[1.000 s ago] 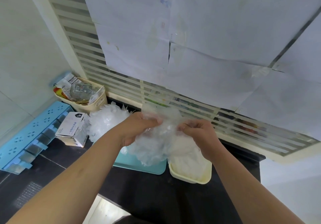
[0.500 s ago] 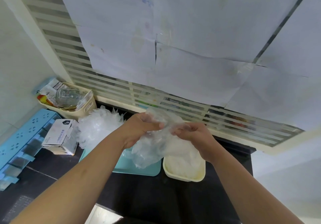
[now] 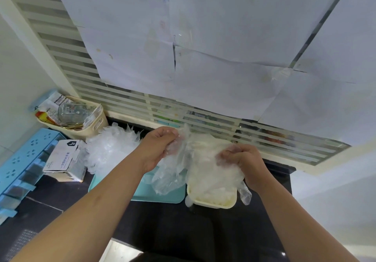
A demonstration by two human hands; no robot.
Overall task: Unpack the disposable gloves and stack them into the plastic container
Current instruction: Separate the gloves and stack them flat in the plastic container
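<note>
Dark surface (image 3: 183, 231), teal tray (image 3: 162, 197) bearing a loose glove heap (image 3: 109, 150), glove bundle (image 3: 205, 160) held over the cream plastic container (image 3: 213, 203) beside the tray, left hand (image 3: 160, 145) and right hand (image 3: 244, 160), each grip pinching one side of the bundle.

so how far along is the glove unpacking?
Partly done. Done: the plastic container already holds some gloves. In hand: left hand and right hand each have a grip on a glove bundle just above it; one glove hangs over its right rim. Left: the loose glove pile by the cardboard box is not yet stacked.
</note>
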